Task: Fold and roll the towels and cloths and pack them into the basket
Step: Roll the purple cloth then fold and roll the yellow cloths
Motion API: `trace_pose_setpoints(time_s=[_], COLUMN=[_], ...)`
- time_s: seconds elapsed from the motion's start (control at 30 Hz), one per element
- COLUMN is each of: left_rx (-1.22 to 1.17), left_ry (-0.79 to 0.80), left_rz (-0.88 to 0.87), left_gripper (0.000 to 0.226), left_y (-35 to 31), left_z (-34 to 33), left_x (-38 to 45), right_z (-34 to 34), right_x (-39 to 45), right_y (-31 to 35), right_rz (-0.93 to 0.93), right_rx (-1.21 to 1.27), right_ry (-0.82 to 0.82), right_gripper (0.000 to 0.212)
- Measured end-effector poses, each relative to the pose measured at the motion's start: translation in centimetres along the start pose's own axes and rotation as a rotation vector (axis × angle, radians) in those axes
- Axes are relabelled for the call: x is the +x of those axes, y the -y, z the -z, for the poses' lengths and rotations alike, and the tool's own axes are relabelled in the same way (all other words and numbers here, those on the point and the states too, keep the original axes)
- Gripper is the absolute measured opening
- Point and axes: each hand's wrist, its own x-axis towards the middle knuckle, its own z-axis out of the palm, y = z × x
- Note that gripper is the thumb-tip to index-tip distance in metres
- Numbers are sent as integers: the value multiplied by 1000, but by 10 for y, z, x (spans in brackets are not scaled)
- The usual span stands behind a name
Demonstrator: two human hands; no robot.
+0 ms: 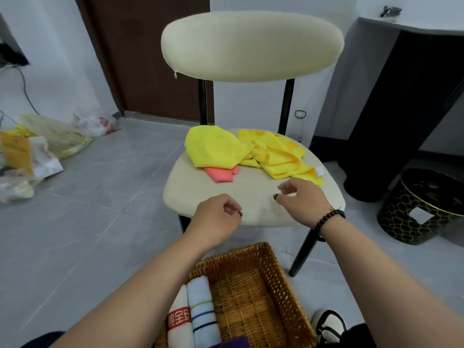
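Two yellow cloths lie crumpled at the back of the cream chair seat: one on the left, one on the right. A pink cloth pokes out from under the left one. My left hand and my right hand hover over the front of the seat, fingers loosely curled, holding nothing. Below them stands a wicker basket. In its left side lie two rolled towels: a white one with a red band and a white one with coloured stripes. A purple cloth shows at the bottom edge.
The chair's padded backrest rises behind the seat. A black patterned bin and a dark table base stand on the right. Plastic bags lie on the grey floor at the left. A shoe sits beside the basket.
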Motion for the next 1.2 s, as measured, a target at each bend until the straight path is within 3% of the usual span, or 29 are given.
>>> trace_pose_setpoints(time_s=[0.3, 0.4, 0.57, 0.67, 0.8, 0.87, 1.03, 1.1, 1.2], left_rx=[39, 40, 30, 28, 25, 27, -37, -72, -147], left_ry=[-136, -95, 10, 43, 46, 43, 69, 74, 55], left_rz=[-38, -52, -105, -118, -113, -122, -181, -241, -310], left_gripper=[20, 28, 36, 36, 42, 48, 68, 56, 34], left_y=[-1, -3, -13, -14, -15, -15, -21, -26, -30], left_z=[12, 9, 2, 0, 2, 2, -1, -3, -7], left_x=[55, 64, 72, 76, 80, 80, 74, 69, 61], right_z=[-20, -20, -24, -23, -12, -6, 9, 14, 20], right_x=[35, 44, 57, 64, 63, 58, 48, 44, 38], right_y=[18, 15, 9, 6, 10, 15, 23, 24, 23], right_rz=[35, -4, -65, -25, 71, 92, 25, 14, 8], right_rx=[-114, -243, -460, -486, -220, 25, 722, 898, 1028], right_ry=[-37, -17, 170, 100, -187, -236, 101, 197, 213], right_gripper=[41, 49, 54, 42, 20, 18, 27, 25, 25])
